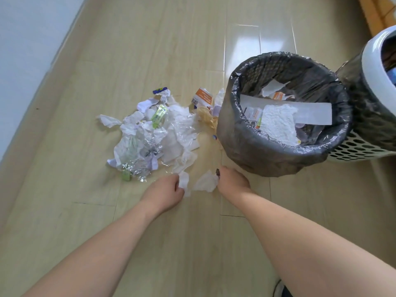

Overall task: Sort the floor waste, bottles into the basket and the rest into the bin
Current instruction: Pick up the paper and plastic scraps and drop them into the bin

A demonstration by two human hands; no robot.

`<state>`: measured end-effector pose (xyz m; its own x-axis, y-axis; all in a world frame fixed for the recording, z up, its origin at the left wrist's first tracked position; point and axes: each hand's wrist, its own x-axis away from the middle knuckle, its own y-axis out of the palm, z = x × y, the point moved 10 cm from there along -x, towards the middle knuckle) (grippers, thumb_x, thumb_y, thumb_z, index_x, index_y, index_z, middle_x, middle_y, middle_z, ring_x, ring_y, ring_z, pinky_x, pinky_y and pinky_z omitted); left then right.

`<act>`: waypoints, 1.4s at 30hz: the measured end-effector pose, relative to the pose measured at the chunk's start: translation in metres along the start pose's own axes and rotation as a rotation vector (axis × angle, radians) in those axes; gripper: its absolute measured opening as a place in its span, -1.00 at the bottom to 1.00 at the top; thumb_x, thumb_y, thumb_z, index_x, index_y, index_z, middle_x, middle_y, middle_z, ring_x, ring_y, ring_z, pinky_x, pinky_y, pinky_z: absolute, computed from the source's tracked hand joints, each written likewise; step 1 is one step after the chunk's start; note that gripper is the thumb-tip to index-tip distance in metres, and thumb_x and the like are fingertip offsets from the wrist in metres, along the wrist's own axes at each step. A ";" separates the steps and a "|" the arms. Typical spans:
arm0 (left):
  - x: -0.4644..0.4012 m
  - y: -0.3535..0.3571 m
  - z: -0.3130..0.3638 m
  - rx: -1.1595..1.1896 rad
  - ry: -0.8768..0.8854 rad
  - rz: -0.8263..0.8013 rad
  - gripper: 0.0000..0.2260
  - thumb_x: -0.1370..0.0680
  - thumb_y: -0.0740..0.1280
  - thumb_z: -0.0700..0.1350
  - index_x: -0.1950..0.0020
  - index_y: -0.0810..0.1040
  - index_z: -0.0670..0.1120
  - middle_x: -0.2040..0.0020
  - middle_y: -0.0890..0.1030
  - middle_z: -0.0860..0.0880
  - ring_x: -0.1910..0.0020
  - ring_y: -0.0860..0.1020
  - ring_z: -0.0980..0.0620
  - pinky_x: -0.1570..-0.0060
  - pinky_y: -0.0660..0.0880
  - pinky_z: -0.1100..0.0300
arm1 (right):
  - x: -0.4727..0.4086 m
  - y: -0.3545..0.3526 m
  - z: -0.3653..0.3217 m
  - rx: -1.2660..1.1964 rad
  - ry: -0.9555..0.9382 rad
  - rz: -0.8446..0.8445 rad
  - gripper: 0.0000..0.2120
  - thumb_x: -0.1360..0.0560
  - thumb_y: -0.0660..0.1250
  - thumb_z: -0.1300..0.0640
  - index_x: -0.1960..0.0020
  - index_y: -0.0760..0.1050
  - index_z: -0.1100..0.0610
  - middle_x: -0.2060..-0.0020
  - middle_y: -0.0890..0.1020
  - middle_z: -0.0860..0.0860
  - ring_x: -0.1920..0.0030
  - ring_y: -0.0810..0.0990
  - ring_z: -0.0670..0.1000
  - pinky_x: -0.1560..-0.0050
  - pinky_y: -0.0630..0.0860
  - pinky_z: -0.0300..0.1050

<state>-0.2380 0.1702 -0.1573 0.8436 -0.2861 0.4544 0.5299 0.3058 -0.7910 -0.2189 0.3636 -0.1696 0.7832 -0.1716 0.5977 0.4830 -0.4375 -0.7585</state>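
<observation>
A heap of waste (154, 133) lies on the wooden floor: torn white paper, clear plastic film, a green wrapper (159, 115) and an orange-and-white carton scrap (203, 99). My left hand (166, 192) pinches a small white paper scrap (184, 182) at the heap's near edge. My right hand (232, 181) grips a crumpled white tissue (206, 182) just to the right of it. The bin (257, 151), lined with a black bag, stands to the right and holds paper and wrappers. The white perforated basket (364, 148) stands behind it, partly cut off.
A white wall (25, 50) runs along the left. A wooden furniture edge (377, 11) shows at the top right. My shoe (279, 289) is at the bottom edge. A small green piece (126, 175) lies at the heap's near left.
</observation>
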 end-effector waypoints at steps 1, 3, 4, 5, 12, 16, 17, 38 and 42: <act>0.004 -0.011 -0.002 0.091 -0.047 0.028 -0.83 -0.48 0.25 -0.12 0.27 0.30 -0.05 0.31 0.43 0.00 0.30 0.38 -0.05 0.36 0.25 0.13 | 0.009 -0.001 -0.001 -0.033 -0.013 -0.014 -0.80 -0.60 0.10 0.14 -0.12 0.46 0.13 -0.12 0.58 0.14 -0.10 0.56 0.17 0.13 0.35 -0.14; 0.007 -0.034 0.000 0.286 -0.108 0.062 -0.82 -0.44 0.26 -0.12 0.30 0.29 -0.05 0.36 0.39 0.01 0.36 0.35 -0.03 0.35 0.29 0.15 | 0.029 -0.009 -0.007 -0.113 -0.065 -0.035 -0.85 -0.60 0.12 0.07 0.07 0.42 0.08 -0.01 0.59 0.13 0.02 0.55 0.16 0.17 0.34 -0.13; 0.008 -0.048 0.008 0.366 -0.106 0.067 -0.84 -0.41 0.25 -0.11 0.31 0.29 -0.05 0.37 0.38 0.00 0.37 0.36 -0.03 0.34 0.34 0.14 | 0.040 -0.016 -0.010 -0.154 -0.093 -0.047 -0.82 -0.60 0.13 0.06 0.15 0.38 0.07 0.07 0.58 0.12 0.09 0.53 0.14 0.20 0.34 -0.13; 0.010 -0.065 0.020 0.431 -0.093 0.071 -0.87 -0.37 0.24 -0.10 0.32 0.29 -0.04 0.38 0.37 -0.01 0.37 0.37 -0.02 0.35 0.35 0.12 | 0.052 -0.026 -0.015 -0.202 -0.123 -0.060 -0.79 -0.59 0.15 0.05 0.20 0.36 0.08 0.15 0.57 0.11 0.15 0.53 0.14 0.24 0.37 -0.12; 0.035 -0.196 0.130 0.596 0.087 0.215 -0.91 -0.34 0.25 -0.09 0.28 0.39 -0.10 0.37 0.41 -0.03 0.36 0.40 0.00 0.32 0.33 0.11 | 0.118 -0.176 -0.014 -0.436 -0.198 0.119 -0.70 -0.57 0.21 -0.02 0.17 0.49 0.19 0.33 0.64 0.04 0.41 0.57 -0.01 0.27 0.54 -0.13; 0.027 -0.226 0.196 0.494 0.185 0.247 -0.85 -0.47 0.29 -0.19 0.29 0.40 -0.09 0.37 0.43 -0.01 0.36 0.38 -0.01 0.31 0.32 0.16 | 0.124 -0.265 0.018 -0.384 -0.136 0.409 -0.71 -0.60 0.18 0.02 0.13 0.51 0.20 0.27 0.62 0.12 0.32 0.58 0.07 0.27 0.55 -0.03; 0.022 -0.227 0.213 0.443 0.205 0.244 -0.85 -0.48 0.29 -0.18 0.28 0.40 -0.09 0.37 0.44 0.00 0.37 0.37 0.00 0.33 0.32 0.17 | 0.121 -0.278 0.028 -0.343 -0.110 0.460 -0.71 -0.61 0.17 0.02 0.17 0.49 0.18 0.29 0.61 0.11 0.33 0.57 0.06 0.27 0.54 -0.05; 0.003 -0.122 0.083 0.253 -0.037 0.363 -0.93 -0.53 0.23 -0.15 0.07 0.47 0.01 0.18 0.57 0.05 0.19 0.52 -0.02 0.17 0.45 0.11 | 0.129 -0.140 -0.027 -0.347 -0.612 0.703 -0.79 -0.49 0.16 0.13 0.02 0.55 0.10 0.17 0.56 -0.02 0.21 0.57 0.07 0.28 0.50 -0.11; 0.013 -0.044 0.035 0.038 -0.080 0.076 -0.93 -0.52 0.25 -0.14 0.06 0.51 0.00 0.13 0.61 0.04 0.15 0.55 0.00 0.17 0.47 0.15 | 0.067 -0.035 -0.005 -0.204 -0.307 0.192 -0.73 -0.56 0.13 0.10 -0.23 0.45 0.01 -0.18 0.51 -0.02 -0.12 0.55 0.10 0.00 0.47 -0.07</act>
<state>-0.2474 0.1846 -0.1018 0.8851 -0.1881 0.4257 0.4654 0.3582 -0.8093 -0.1854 0.3635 -0.1015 0.9468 -0.0094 0.3217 0.2533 -0.5946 -0.7631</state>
